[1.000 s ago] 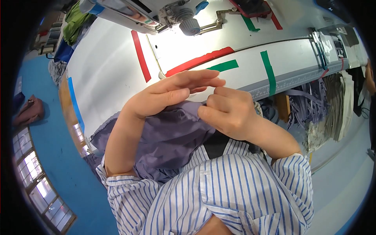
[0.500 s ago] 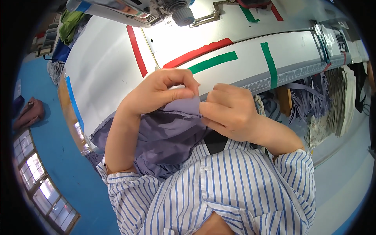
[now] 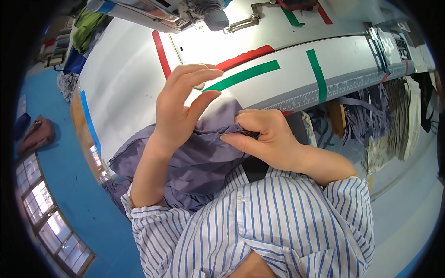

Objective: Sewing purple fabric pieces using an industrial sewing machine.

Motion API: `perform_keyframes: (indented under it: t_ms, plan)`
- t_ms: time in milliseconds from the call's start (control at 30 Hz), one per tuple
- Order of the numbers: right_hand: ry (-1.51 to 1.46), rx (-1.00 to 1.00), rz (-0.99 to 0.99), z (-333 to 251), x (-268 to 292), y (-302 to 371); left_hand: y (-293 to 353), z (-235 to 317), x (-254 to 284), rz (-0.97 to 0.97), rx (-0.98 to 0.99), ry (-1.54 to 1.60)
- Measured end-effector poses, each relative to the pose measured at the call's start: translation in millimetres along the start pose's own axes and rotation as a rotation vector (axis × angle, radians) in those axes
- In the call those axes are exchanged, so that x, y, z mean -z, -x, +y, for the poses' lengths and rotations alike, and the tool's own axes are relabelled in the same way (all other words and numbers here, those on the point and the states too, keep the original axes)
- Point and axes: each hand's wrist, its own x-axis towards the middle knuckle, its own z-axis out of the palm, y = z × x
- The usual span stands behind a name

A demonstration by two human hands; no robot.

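Note:
A purple piece of fabric (image 3: 194, 160) with a gathered seam spreads from the table's front edge down over my lap. My right hand (image 3: 266, 136) pinches the seam near its right end between thumb and fingers. Above the cloth, my left hand (image 3: 185, 95) is raised with thumb and fingers apart and nothing between them. Its wrist is next to the fabric, and a lighter purple flap stands up between the two hands.
A sewing machine (image 3: 204, 16) stands at the far side of the white table (image 3: 125, 78). Red tape (image 3: 245, 56) and green tape (image 3: 245, 74) mark the tabletop. A ruler strip (image 3: 343, 90) lines its front edge. Cloth strips (image 3: 366, 116) hang on the right.
My left hand has let go of the fabric, opened and lifted slightly left. My right hand has turned, its thumb now on the seam, and stays gripping the cloth.

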Motion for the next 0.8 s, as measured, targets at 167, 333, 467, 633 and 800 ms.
perform_keyframes:
  t_ms: [167,333,467,633,800]
  plan:
    - [0.043,0.123,0.095,0,3,0,24,12,17,0.074,-0.169,-0.068]
    - [0.086,0.167,0.089,3,0,2,39,30,18,-0.074,-0.075,-0.153]
    - [0.098,0.181,0.133,1,-4,5,41,31,17,-0.068,-0.018,-0.116]
    - [0.184,0.241,0.135,-1,-4,7,44,37,15,-0.074,0.017,-0.098]
    - [0.161,0.295,0.169,0,-7,7,48,39,17,-0.093,0.066,-0.063]
